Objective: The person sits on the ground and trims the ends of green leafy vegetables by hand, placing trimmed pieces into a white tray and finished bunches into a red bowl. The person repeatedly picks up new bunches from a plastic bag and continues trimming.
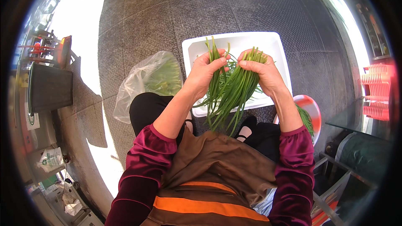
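Note:
My left hand (pixel 209 67) pinches a thin bunch of green Chinese chives (pixel 214 80), stem ends up, with a stray stalk near its thumb and fingertips. A thicker bunch of chives (pixel 240 89) is gripped in my right hand (pixel 259 69), its cut ends above the thumb and its leaves hanging towards my lap. Both bunches hang over a white rectangular tub (pixel 284 69) on the floor. More green leaves lie in the tub, partly hidden behind my hands and the bunches.
Left of the tub lies a clear plastic bag (pixel 135 81) of greens. A red and white bowl (pixel 315 116) with chives (pixel 304 117) stands by my right leg. A dark bin (pixel 50 88) is at the left, pink baskets (pixel 378 81) and a glass shelf (pixel 355 114) at the right.

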A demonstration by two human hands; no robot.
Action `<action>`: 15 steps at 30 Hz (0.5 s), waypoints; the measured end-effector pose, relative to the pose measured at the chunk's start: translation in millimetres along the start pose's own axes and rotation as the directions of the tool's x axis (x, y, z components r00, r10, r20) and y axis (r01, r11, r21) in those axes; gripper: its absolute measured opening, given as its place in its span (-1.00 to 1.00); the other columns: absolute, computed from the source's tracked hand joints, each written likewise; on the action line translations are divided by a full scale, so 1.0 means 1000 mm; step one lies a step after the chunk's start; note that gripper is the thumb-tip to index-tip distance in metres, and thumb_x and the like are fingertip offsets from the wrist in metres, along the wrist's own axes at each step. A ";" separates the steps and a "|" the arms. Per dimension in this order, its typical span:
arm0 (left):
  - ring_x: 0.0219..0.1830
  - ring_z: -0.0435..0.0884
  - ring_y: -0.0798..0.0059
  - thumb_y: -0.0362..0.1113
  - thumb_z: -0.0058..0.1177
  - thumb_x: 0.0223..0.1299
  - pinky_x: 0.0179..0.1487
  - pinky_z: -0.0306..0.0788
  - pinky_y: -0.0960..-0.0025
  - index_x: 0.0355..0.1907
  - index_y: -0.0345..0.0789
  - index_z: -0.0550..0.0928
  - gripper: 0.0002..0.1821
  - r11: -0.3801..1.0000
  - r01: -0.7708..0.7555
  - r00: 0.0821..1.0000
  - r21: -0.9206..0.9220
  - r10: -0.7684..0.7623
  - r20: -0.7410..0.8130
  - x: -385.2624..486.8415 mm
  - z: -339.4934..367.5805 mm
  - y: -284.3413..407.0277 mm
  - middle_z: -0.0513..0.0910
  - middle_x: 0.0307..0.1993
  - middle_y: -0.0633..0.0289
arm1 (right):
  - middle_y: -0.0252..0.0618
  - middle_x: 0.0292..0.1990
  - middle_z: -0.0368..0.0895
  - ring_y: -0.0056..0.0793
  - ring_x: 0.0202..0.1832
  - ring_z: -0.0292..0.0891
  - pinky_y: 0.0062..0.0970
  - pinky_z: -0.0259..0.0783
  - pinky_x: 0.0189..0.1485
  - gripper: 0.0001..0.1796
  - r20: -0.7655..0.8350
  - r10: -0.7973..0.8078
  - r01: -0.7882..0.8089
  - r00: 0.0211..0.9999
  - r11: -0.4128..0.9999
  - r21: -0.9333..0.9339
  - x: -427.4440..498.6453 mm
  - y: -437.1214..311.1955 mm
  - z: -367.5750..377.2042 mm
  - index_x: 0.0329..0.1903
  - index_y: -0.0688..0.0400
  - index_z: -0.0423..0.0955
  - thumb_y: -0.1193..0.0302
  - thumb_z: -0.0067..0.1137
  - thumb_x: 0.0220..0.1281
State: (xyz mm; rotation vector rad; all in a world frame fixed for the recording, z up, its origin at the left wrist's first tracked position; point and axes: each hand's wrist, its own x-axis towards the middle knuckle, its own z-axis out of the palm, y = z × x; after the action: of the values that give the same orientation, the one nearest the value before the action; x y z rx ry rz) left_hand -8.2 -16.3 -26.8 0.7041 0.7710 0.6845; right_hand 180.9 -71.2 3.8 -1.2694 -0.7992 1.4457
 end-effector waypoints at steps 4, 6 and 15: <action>-0.12 0.57 0.60 -0.33 0.07 0.33 -0.03 0.48 0.50 0.17 -0.39 0.45 -0.61 0.977 -0.085 0.996 0.198 0.080 0.031 0.004 -0.003 -0.013 0.63 -0.11 0.25 | -0.36 -0.36 0.61 -0.60 -0.34 0.54 -0.59 0.48 -0.22 -0.82 0.057 -0.009 0.006 0.998 0.998 0.055 -0.001 -0.004 0.003 -0.19 0.22 0.55 0.47 0.27 0.15; -0.11 0.56 0.63 -0.34 0.05 0.33 0.00 0.46 0.50 0.14 -0.39 0.48 -0.64 0.907 -0.149 0.989 0.394 0.127 0.082 0.006 -0.005 -0.017 0.63 -0.11 0.25 | -0.37 -0.37 0.61 -0.62 -0.31 0.52 -0.60 0.46 -0.19 -0.81 0.044 -0.018 0.020 0.999 0.999 -0.026 -0.001 -0.003 0.005 -0.19 0.20 0.55 0.42 0.29 0.17; -0.04 0.55 0.56 -0.35 0.06 0.30 0.10 0.40 0.43 0.08 -0.41 0.54 -0.67 0.649 -0.265 0.961 0.713 0.120 0.248 -0.002 0.004 -0.020 0.64 -0.10 0.29 | -0.35 -0.39 0.64 -0.65 -0.40 0.53 -0.63 0.46 -0.32 -0.87 -0.096 -0.110 0.100 0.989 0.989 -0.104 -0.003 0.012 0.020 -0.25 0.27 0.58 0.49 0.28 0.18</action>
State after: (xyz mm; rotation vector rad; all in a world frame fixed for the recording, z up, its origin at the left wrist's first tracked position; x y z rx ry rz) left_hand -0.2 -30.6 -38.9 1.6103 0.8083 0.4650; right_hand 158.0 -74.7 -1.9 -1.3442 -0.8656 1.2606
